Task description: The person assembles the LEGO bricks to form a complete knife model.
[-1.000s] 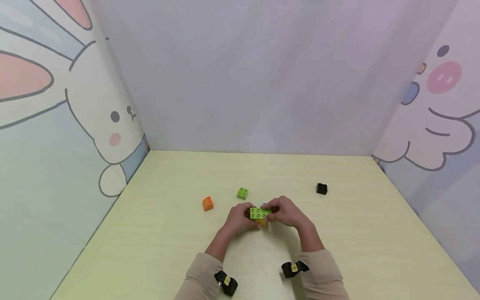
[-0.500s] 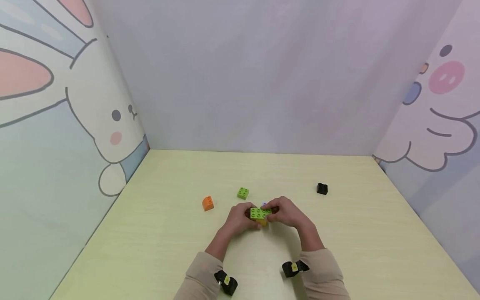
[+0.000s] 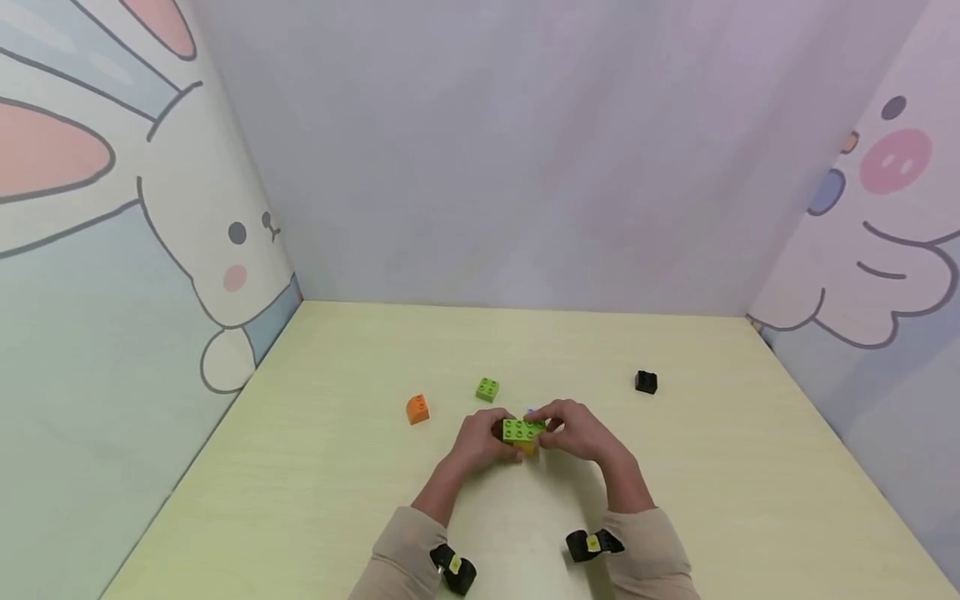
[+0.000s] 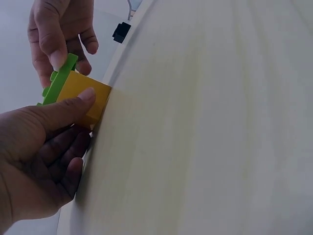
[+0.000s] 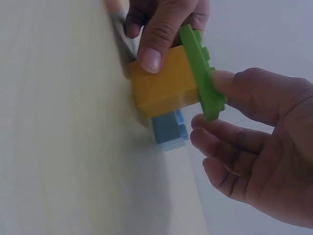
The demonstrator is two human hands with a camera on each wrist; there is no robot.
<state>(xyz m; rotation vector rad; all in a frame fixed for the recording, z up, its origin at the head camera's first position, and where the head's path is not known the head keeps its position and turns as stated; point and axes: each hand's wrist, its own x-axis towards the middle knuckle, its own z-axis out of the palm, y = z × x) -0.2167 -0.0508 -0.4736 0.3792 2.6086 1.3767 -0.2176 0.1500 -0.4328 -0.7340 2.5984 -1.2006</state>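
My left hand (image 3: 483, 439) grips a yellow block (image 4: 85, 90), its thumb pressed on one side face. A thin green building brick (image 3: 519, 430) with two rows of studs lies on top of the yellow block, studs up, overhanging it toward the right. My right hand (image 3: 577, 429) pinches the green brick's right end between thumb and fingers, clearly visible in the right wrist view. The yellow block stands at the tabletop. Just behind it is a light blue brick (image 5: 168, 129), mostly hidden by the right fingers in the head view.
On the pale wooden table (image 3: 345, 492), a small green brick (image 3: 487, 389) and an orange brick with a curved side (image 3: 417, 409) lie beyond the hands to the left. A black brick (image 3: 646, 382) sits farther off at the right. Walls with cartoon animals enclose the table.
The head view shifts very slightly. Both hands keep their holds on the stacked bricks, and the loose bricks stay where they were.
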